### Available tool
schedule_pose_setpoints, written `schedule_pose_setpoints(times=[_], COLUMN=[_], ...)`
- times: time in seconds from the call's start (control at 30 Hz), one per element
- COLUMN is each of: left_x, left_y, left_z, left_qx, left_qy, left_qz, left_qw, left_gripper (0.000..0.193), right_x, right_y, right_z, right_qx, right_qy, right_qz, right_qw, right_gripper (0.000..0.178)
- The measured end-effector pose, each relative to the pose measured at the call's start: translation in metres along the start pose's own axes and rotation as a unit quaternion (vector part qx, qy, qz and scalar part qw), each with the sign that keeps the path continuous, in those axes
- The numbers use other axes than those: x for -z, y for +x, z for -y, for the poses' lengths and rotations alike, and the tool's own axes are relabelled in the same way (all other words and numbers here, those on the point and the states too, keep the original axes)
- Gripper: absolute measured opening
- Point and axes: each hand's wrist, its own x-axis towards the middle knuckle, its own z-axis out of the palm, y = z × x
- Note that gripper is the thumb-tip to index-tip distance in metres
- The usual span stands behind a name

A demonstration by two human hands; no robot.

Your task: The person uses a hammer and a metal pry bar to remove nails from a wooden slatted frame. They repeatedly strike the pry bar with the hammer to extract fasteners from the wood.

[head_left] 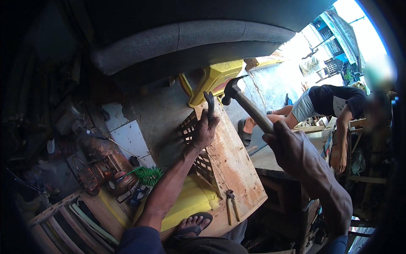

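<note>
My left hand [205,132] is closed round a short dark metal bar [209,103] with a bent end, held upright above a wooden board [234,158]. What lies inside the fist is hidden. To the right, my raised right hand [292,148] grips a claw hammer [253,111] by its pale handle. The hammer's dark head is up and to the right of the bar, apart from it. On the near end of the board lie pincers [231,207] with yellowish handles. My sandalled foot [195,224] rests beside them.
Yellow foam [186,199] lies left of the board, and a yellow plastic stool [211,82] stands beyond it. A grey padded seat piece [190,38] spans the top. A compressor [101,173] with green coiled hose [148,175] is at left. Another person [330,101] bends over at right.
</note>
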Motion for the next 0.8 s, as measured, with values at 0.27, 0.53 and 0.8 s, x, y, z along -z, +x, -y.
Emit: schedule_pose_setpoints(times=[0.27,0.53,0.8], left_x=[0.019,0.009,0.020], left_y=[0.003,0.000,-0.001], left_z=[0.005,0.003,0.003], left_qx=[-0.001,0.033,0.061], left_qy=[0.005,-0.023,-0.017], left_qz=[-0.007,0.025,0.033], left_qw=[1.000,0.999,0.997], left_gripper=[0.026,0.024,0.025], right_x=[-0.025,-0.019,-0.002], right_y=[0.047,0.042,0.064], right_z=[-0.002,0.017,0.039], right_qx=[0.103,0.061,0.082], right_qy=[-0.011,0.054,0.356], right_qz=[0.007,-0.086,-0.222], right_qw=[0.995,0.993,0.904], right_gripper=[0.026,0.027,0.022])
